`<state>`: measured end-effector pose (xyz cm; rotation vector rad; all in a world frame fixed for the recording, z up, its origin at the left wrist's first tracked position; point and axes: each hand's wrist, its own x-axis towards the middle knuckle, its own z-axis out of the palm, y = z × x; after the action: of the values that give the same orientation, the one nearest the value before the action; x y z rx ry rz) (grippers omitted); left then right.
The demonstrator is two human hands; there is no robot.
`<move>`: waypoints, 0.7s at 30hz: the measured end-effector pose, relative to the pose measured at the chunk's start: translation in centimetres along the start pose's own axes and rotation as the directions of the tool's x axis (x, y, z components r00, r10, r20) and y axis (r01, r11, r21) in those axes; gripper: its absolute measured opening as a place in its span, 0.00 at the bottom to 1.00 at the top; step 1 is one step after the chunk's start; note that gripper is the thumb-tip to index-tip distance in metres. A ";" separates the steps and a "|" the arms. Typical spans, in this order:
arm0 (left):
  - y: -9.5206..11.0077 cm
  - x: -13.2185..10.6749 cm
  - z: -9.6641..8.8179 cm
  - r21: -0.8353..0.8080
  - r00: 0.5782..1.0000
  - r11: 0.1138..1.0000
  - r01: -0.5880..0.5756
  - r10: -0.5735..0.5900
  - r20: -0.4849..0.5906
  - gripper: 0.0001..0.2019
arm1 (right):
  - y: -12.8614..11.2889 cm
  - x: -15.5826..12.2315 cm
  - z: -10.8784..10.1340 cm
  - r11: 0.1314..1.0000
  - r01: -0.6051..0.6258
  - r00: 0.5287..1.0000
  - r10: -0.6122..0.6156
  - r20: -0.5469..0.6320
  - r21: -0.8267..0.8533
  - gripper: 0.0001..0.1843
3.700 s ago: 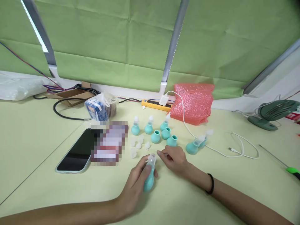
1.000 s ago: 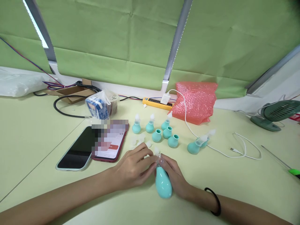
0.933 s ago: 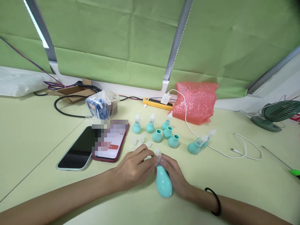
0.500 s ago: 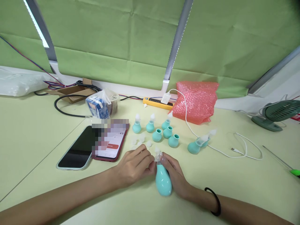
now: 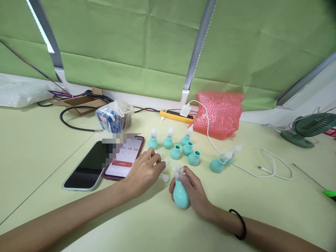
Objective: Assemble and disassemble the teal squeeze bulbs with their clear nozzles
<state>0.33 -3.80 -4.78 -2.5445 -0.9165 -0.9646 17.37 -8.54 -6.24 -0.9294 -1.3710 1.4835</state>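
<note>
You see nine round, shiny teal bulbs: six with clear plastic tops, three wide open. You see two flat, glossy phones, one dark green fan, one yellow power strip, one pink bubble-wrap bundle.

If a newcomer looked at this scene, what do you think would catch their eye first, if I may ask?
Probably the bright red bubble-wrap package at the back of the table, right of the yellow power strip. Next might come the turquoise bulbs grouped in front of it, three with open necks. Nearest the viewer, the right hand holds a clear-topped turquoise bulb.
</note>
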 end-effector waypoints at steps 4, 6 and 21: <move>1.1 0.2 -1.2 -0.278 0.998 0.959 0.053 -0.056 0.000 0.10 | -0.3 0.0 -0.1 0.974 0.040 0.998 -0.028 0.056 -0.223 0.16; 1.9 0.3 -1.9 -0.399 0.991 0.910 0.115 -0.079 0.105 0.13 | -0.3 -0.1 0.0 0.947 0.049 0.999 -0.042 0.030 -0.317 0.15; 3.5 0.1 -2.1 -0.608 0.619 -0.124 0.785 0.112 0.777 0.21 | -2.6 -1.0 0.0 0.767 0.320 0.893 -0.048 0.447 -0.556 0.09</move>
<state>1.61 -7.38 -3.19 -4.2876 -1.7568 -1.1469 17.96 -9.45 -3.69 -0.8472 -2.2891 1.1059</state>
